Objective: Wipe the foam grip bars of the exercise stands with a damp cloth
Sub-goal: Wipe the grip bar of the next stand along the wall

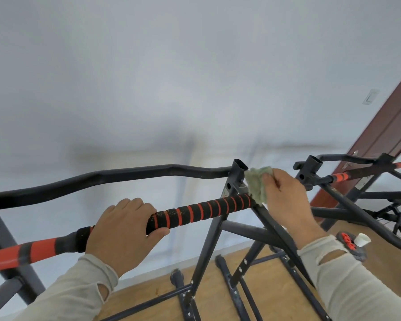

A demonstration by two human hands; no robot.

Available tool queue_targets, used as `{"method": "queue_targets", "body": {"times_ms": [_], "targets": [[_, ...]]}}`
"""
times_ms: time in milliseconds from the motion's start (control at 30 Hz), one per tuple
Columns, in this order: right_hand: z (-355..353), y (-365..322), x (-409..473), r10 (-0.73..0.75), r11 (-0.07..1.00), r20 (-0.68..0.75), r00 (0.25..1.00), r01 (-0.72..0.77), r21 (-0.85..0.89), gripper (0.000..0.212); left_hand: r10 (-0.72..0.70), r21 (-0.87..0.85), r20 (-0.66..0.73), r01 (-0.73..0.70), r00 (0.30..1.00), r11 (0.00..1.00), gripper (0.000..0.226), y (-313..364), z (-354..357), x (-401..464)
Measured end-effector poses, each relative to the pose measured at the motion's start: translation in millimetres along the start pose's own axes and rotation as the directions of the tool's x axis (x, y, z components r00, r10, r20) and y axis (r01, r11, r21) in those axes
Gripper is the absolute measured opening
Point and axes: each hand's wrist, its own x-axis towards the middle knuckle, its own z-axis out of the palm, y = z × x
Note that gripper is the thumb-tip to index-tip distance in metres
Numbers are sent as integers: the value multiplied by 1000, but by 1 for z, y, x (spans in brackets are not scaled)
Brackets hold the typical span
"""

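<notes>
Mid-wipe: left hand [122,232] grips the black-and-orange striped foam bar [202,212], right hand [285,195] pinches the fuzzy green cloth [256,184] at its end. Next I'd drag it back along the foam.

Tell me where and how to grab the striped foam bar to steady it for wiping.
Grip the foam grip bar at its left end from above, fingers wrapped over the top, as the left hand does. This leaves the right stretch free for the green cloth in the right hand.

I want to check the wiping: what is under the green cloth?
The green cloth, held by the right hand, covers the right end of the striped foam grip bar where it meets the stand. That joint itself is hidden.
</notes>
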Motion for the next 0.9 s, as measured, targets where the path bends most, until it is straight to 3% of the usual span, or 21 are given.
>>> {"method": "queue_targets", "body": {"times_ms": [167, 300, 400, 467, 533, 633, 700, 800, 900], "targets": [[52, 10, -16, -263, 926, 214, 941, 308, -218, 24, -14, 12, 24, 14, 1000, 1000, 43, 1, -3, -1], [73, 2, -41, -389, 907, 158, 908, 408, -108, 25, -17, 17, 38, 16, 999, 1000, 44, 1, -2, 0], [78, -8, -50, -480, 865, 211, 852, 500, -49, 26, -18, 27, 58, 17, 998, 999, 45, 1, -3, 1], [69, -5, -42, -544, 815, 253, 800, 575, -67, 24, -22, 34, 66, 20, 998, 999, 45, 2, -5, 1], [52, -1, -24, -599, 708, 349, 721, 680, -190, 29, -26, 32, 70, 24, 997, 999, 46, 3, -4, 1], [25, 4, 10, -363, 639, 541, 759, 625, -448, 22, -24, 28, 38, 23, 999, 999, 46, 0, -2, 1], [12, 14, 26, -215, 701, 477, 852, 475, -532, 16, -22, 33, 34, 21, 999, 999, 45, 0, -1, 1], [5, 12, 32, -191, 906, 248, 950, 267, -327, 26, -21, 29, 51, 20, 998, 999, 46, 1, -3, 1], [24, -13, 13, -294, 913, 298, 908, 359, -194, 27, -19, 25, 59, 18, 998, 1000, 45, 1, -4, 1]]}}
